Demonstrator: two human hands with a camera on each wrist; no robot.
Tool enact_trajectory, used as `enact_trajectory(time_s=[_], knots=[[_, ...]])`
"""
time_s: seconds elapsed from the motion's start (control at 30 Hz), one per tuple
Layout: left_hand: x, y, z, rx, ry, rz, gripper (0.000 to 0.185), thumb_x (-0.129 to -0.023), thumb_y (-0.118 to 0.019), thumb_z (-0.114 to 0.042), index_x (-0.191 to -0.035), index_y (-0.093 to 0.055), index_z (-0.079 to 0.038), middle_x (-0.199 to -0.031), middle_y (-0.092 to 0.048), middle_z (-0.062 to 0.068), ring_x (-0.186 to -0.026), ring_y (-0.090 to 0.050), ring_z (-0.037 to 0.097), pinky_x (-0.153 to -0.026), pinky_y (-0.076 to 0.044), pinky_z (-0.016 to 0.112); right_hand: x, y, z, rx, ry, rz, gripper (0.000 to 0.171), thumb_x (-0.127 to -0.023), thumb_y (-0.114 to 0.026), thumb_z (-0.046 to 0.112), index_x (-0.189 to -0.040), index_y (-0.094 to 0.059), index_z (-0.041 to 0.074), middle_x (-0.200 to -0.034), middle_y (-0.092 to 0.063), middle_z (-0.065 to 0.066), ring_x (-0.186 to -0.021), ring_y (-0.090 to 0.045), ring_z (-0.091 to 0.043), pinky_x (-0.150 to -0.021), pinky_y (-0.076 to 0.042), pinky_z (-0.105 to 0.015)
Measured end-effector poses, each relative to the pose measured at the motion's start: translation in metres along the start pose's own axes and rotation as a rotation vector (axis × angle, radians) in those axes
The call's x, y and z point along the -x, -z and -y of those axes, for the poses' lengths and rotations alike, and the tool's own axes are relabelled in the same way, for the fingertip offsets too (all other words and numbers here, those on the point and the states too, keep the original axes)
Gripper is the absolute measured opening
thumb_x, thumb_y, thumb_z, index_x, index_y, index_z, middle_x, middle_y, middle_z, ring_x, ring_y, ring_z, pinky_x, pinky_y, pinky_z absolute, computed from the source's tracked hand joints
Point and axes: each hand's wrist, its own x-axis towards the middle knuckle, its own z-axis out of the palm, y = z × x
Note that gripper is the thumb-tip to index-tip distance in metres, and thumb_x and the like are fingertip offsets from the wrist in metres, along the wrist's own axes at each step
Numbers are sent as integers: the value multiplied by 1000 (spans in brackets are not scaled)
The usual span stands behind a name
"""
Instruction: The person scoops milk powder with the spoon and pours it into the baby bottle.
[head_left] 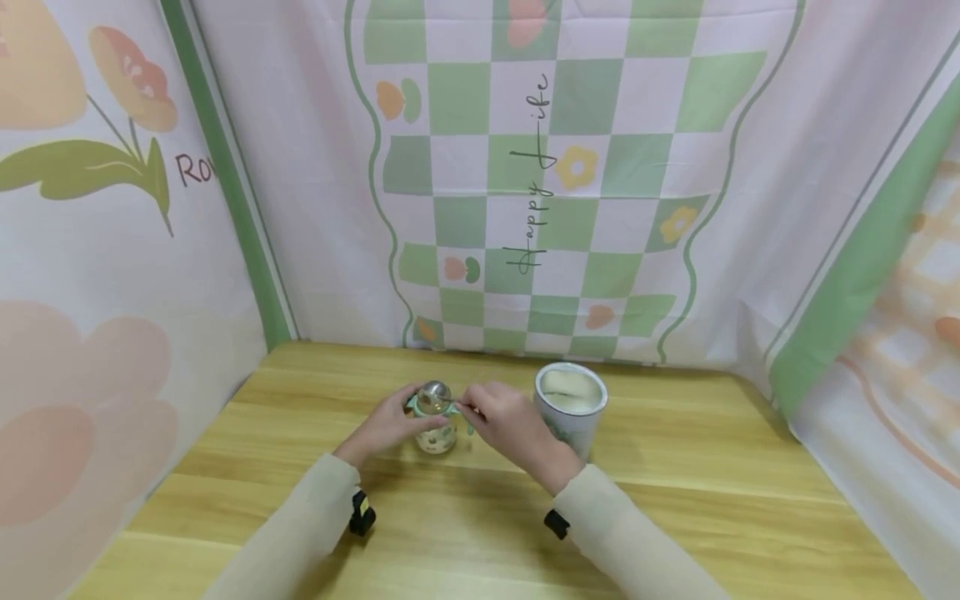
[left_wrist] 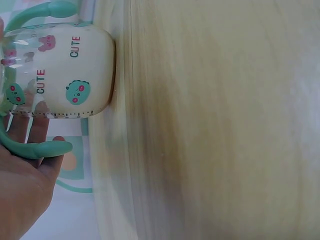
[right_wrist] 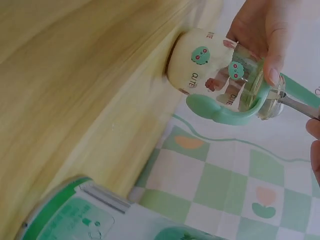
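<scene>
A clear baby bottle (head_left: 437, 439) with green handles and CUTE prints stands upright on the table, its lower part filled with pale powder in the left wrist view. My left hand (head_left: 386, 429) holds it near the neck, thumb on the near side, fingers behind it. With my right hand (head_left: 513, 423) I pinch the handle of a metal spoon (right_wrist: 298, 106). The spoon's bowl is right at the bottle's open mouth. Just right of that hand stands an open can (head_left: 581, 432) with pale powder (head_left: 570, 389) inside.
The wooden table (head_left: 300, 417) ends at a hanging cloth (head_left: 517, 167) with green and white checks. Printed cloths also hang at the left and right sides. Black straps sit on both sleeves.
</scene>
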Motion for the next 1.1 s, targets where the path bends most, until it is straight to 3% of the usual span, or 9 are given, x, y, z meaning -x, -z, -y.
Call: enact_trajectory(time_s=[0.3, 0.53, 0.67, 0.77, 0.93, 1.1], knots=[[-1, -1, 0, -7, -8, -9, 78, -83, -81, -47, -148, -47, -19, -129, -62, 2, -123, -54, 27, -107, -38, 59, 1, 6, 3, 28, 71, 50, 19, -80, -84, 4, -88, -67, 9, -80, -68, -1, -71, -64, -11, -62, -53, -16], [-1, -1, -2, -10, 3, -22, 78, -82, -83, -44, -148, -48, -19, -127, -64, 2, -120, -56, 26, -105, -39, 60, 1, 7, 1, 74, 137, 4, 18, -82, -82, 6, -90, -66, 9, -79, -66, 0, -69, -63, -11, -61, -52, -15], [-1, -1, -3, -16, -2, -18, 79, -82, -82, -44, -149, -47, -19, -127, -63, 3, -120, -56, 27, -105, -38, 61, 1, 7, 1, 60, 133, -18, 7, -96, -70, 11, -91, -66, 8, -79, -66, -1, -69, -63, -11, -62, -53, -15], [-1, 0, -2, -19, -9, -7, 79, -83, -82, -44, -148, -47, -18, -128, -63, 3, -121, -56, 27, -106, -38, 61, 2, 7, 1, 45, 123, -23, 13, -101, -63, 14, -90, -66, 8, -79, -66, -1, -69, -63, -11, -63, -53, -15], [-3, 0, -1, -35, -11, 8, 78, -83, -81, -45, -149, -47, -19, -128, -63, 0, -122, -55, 27, -106, -39, 58, 1, 8, 1, 52, 89, -20, 12, -88, -77, 7, -87, -65, 8, -78, -65, -1, -69, -62, -11, -62, -52, -15], [-3, 0, 0, -38, -11, 4, 76, -83, -81, -46, -147, -48, -20, -127, -63, 0, -122, -55, 27, -105, -39, 58, -2, 10, 0, 4, 3, -30, 18, -84, -81, 4, -86, -64, 9, -75, -64, 0, -64, -58, -9, -56, -49, -16]])
